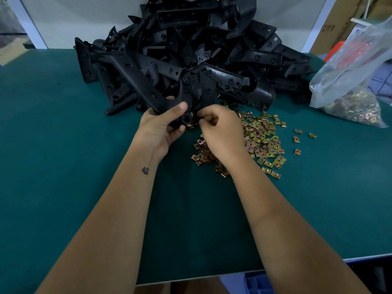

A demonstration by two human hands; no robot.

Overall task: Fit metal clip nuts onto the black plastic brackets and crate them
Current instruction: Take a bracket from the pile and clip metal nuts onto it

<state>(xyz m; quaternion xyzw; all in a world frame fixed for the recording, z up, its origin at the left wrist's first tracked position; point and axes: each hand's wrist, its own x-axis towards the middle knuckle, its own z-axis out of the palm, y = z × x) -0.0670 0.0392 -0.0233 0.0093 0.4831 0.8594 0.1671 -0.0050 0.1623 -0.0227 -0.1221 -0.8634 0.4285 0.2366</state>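
The brackets (180,49) in the heap are showing as black moulded plastic, mostly matt with a faint sheen along edges. The clip nuts (263,141) are reading as plated metal, yellow to copper toned and glinting. The table (63,166) top is presenting a smooth, matt teal mat. The bag (350,66) at the right is appearing as thin clear plastic film, creased and glossy. Boxes (337,24) behind it are looking like plain brown cardboard.

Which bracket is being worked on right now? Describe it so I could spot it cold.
Start at the big heap of black plastic brackets at the back of the green table. At its near edge, the left hand grips one bracket. Only this one is lifted and held.
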